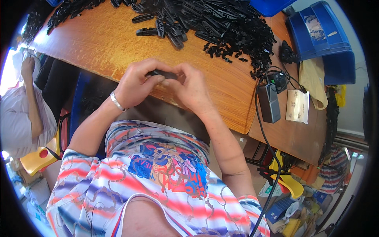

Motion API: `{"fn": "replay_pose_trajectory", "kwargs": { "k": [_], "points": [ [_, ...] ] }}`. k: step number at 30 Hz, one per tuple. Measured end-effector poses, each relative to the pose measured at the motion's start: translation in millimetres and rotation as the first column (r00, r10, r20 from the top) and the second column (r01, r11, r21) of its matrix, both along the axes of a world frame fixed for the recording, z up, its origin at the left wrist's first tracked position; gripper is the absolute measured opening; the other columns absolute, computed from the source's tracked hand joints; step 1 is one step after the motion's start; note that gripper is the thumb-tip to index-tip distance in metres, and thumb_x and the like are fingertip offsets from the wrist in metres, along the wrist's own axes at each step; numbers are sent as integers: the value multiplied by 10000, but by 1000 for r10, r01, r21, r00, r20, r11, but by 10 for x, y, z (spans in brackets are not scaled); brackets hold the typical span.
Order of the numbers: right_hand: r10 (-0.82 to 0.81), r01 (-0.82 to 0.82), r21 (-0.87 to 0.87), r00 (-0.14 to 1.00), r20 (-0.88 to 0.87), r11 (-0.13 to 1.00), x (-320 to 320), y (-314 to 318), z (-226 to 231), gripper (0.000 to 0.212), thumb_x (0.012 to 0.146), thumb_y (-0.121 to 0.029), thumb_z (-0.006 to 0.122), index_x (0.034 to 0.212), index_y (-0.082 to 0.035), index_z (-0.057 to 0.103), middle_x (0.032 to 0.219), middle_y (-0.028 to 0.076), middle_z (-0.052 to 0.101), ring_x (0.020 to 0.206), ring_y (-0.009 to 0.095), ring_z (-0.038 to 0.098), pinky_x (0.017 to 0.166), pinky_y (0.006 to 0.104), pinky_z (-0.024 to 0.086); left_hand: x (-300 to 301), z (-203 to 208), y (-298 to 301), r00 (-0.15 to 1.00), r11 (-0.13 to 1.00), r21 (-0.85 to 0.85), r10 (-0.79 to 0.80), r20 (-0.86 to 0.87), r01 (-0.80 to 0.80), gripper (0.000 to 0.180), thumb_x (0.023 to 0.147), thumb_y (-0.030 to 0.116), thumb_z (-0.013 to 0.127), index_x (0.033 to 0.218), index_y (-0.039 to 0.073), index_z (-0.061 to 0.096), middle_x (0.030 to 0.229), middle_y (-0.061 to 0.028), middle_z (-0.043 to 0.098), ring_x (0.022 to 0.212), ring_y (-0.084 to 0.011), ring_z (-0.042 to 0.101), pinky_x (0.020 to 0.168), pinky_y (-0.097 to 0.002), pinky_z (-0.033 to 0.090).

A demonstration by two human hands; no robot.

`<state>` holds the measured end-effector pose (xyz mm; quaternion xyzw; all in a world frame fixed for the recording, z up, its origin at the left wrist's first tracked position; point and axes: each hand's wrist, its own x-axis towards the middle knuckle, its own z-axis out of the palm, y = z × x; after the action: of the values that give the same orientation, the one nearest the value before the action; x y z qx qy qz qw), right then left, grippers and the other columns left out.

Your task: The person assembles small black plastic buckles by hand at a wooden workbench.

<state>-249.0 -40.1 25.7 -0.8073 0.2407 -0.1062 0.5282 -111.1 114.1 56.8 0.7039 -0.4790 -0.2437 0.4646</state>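
Observation:
Over the near edge of the wooden table (90, 43), my left hand (139, 80) and my right hand (193, 87) meet around one slim black plastic piece (162, 74). The fingers of both hands are closed on it, one hand at each end, with the thumbs close together. Much of the piece is covered by my fingers, so its exact kind is unclear. Beyond my hands lies a heap of long black plastic parts with cut-outs (173, 29). To its right spreads a pile of small black plastic pieces (256, 43).
At the right are a dark box-shaped device (269, 103) with black cables, a white packet (297, 106) and a blue plastic bin (321, 43). One cable (272, 152) runs past my right arm. Another person (27, 106) is at the left, by a yellow seat (39, 160).

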Motion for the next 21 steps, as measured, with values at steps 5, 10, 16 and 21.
{"fn": "replay_pose_trajectory", "kwargs": {
  "k": [5,10,16,21],
  "points": [
    [119,-130,81,984,133,988,-74,-156,-165,285,877,-145,879,1079,-7,732,936,169,757,862,320,743,795,415,580,712,323,680,942,887,405,-303,145,223,253,898,45,736,1145,-10,746,1120,-140,788,1094,-300,749,1002,-411,562],
    [-182,250,-600,968,172,760,-136,-941,-58,192,931,-82,767,1121,-56,761,1089,178,706,945,391,723,845,472,583,1034,496,1010,952,961,273,-112,284,32,277,906,110,750,1161,3,773,1129,-133,795,1089,-311,749,1014,-402,558],
    [-112,71,-760,994,-3,646,32,-1083,-6,191,922,-65,779,1104,-49,723,1120,170,668,967,424,724,814,507,583,1234,-250,120,757,955,-13,244,607,-298,336,955,160,761,1276,62,748,1263,-118,757,1178,-299,719,1032,-404,556],
    [-116,15,-760,990,-80,650,-21,-1042,22,240,895,-70,825,1016,-22,623,1092,167,677,937,416,719,777,505,574,1178,-436,-421,718,957,-78,263,644,-280,301,945,161,766,1227,60,741,1227,-133,730,1198,-357,679,1019,-448,552]
  ]
}}
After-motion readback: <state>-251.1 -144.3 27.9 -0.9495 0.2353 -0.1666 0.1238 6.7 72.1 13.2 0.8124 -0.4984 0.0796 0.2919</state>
